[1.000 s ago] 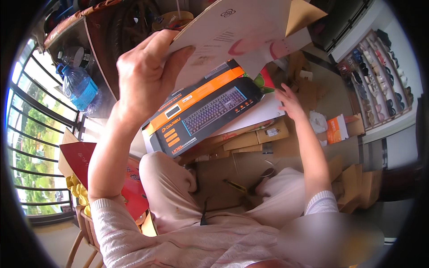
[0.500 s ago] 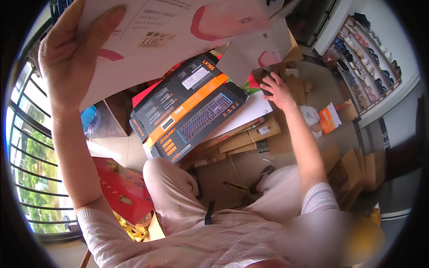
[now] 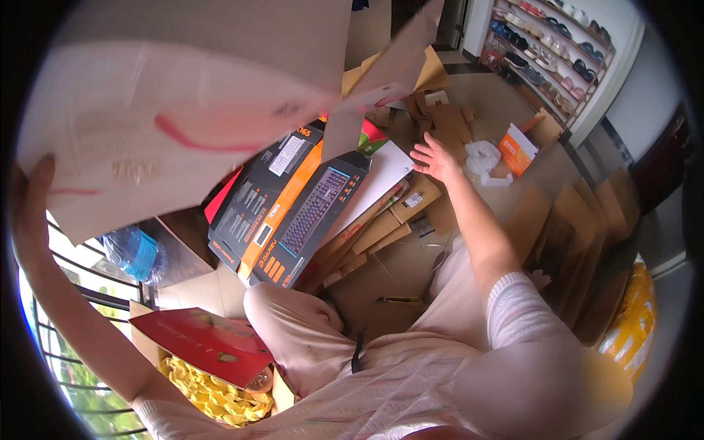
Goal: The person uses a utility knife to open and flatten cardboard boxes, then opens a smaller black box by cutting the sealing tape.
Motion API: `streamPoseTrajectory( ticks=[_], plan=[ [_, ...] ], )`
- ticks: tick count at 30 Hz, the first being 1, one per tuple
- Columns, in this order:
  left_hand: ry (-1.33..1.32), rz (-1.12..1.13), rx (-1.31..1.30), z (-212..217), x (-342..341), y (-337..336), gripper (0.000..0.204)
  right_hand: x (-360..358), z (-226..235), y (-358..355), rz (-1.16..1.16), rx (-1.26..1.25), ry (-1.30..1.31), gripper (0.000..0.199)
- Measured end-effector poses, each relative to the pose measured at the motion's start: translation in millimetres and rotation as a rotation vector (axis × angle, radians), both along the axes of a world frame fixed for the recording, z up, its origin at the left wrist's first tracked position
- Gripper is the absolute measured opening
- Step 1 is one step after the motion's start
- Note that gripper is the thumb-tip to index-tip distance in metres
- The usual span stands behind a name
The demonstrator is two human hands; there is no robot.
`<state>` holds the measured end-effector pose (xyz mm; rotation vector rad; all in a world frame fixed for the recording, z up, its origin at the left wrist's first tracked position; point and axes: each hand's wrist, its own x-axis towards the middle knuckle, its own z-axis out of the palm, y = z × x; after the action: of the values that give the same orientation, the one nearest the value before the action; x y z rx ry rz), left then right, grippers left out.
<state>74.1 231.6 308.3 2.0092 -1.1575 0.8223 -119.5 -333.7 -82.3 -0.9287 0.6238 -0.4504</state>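
Observation:
At the far left my left hand [image 3: 33, 202] grips the edge of a big white cardboard sheet [image 3: 125, 95] with pink-red markings, raised and blurred by motion. Its flaps hang over the middle of the view. My right hand [image 3: 437, 159] is held out with fingers apart, holding nothing, right of the sheet. Below the sheet lies a flattened black and orange keyboard box [image 3: 293, 198]. It rests on a stack with a white sheet [image 3: 387, 172] and brown cardboard [image 3: 396, 220]. The sheet covers part of the keyboard box's far end.
A red-flapped carton [image 3: 205, 337] with yellow packing sits by my left knee, and water bottles [image 3: 136, 253] stand farther left. A yellow-handled cutter [image 3: 400, 300] lies between my legs. More cardboard [image 3: 579, 227], an orange box [image 3: 519, 150] and a shoe rack [image 3: 550, 51] are right.
My left hand has swung the white sheet left and down, tilting it. My right hand has shifted slightly in the picture, still open, and the whole view has turned a little.

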Motion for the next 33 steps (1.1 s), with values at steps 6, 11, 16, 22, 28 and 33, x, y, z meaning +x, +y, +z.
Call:
streamPoseTrajectory(
  ticks=[6, 11, 16, 22, 28, 33],
  plan=[
    [0.351, -0.005, 0.043, -16.2, 75.8, 67.0, 0.027, -3.3, 16.0, -12.5, -0.119, 0.176, -0.178, 0.096],
    [0.513, -0.159, 0.019, -54.8, 84.5, 79.5, 0.026, -38.6, -10.2, -48.9, -0.019, 0.299, -0.204, 0.095],
    [0.382, -0.279, 0.309, -49.3, 62.7, 65.1, 0.026, -46.8, -39.6, -2.9, -0.125, 0.178, 0.003, 0.099],
    [0.345, -0.397, 0.503, -48.5, 5.7, -7.7, 0.014, -46.7, -70.9, 53.3, -0.114, 0.369, -0.048, 0.1],
    [-0.227, -0.046, 0.511, -78.6, 32.5, -13.7, 0.01, -13.9, -126.7, 67.0, -0.236, 0.45, 0.079, 0.021],
    [-0.088, 0.03, 0.326, -179.5, 71.2, -9.7, 0.012, -24.4, -119.6, -3.2, -0.046, 0.15, -0.335, 0.022]
  ],
)
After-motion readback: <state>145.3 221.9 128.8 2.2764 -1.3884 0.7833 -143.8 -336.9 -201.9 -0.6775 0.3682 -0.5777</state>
